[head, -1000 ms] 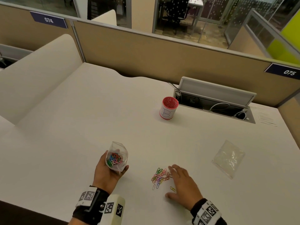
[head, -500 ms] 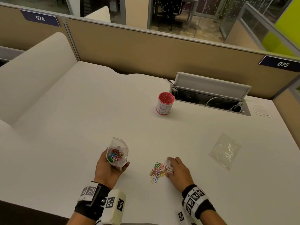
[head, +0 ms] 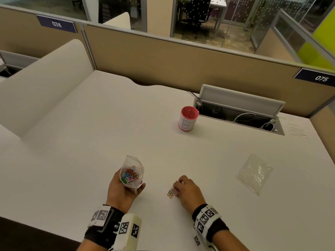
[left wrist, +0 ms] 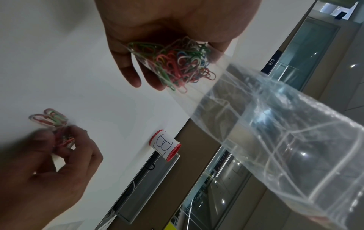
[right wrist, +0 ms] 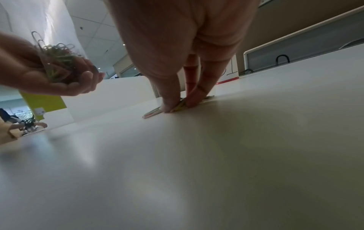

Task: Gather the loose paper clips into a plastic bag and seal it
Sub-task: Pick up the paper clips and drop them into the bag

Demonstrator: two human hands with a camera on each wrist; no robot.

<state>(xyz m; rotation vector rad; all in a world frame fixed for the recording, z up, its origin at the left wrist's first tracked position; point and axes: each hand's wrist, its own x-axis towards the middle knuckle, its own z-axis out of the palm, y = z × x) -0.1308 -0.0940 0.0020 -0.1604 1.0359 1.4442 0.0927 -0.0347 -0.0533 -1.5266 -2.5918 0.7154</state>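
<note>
A wide white bench (head: 94, 142) carries it all. A red cup (head: 188, 119) marked B stands upright near the open cable tray (head: 241, 115) at the back. An empty clear bag (head: 254, 173) lies flat, well to the right. Up front, loose paper clips (head: 170, 193) sit bunched under the right hand's fingers (right wrist: 169, 99).

The clear, glossy plastic zip bag (head: 132, 172) shows creases and bright highlights, and the coloured coated paper clips (head: 129, 176) inside look smooth. The white desk top (head: 90, 142) is smooth with a soft sheen. A second clear plastic bag (head: 254, 173) near its right edge looks crinkled. The red cup (head: 188, 119) wears a matt white paper label.
</note>
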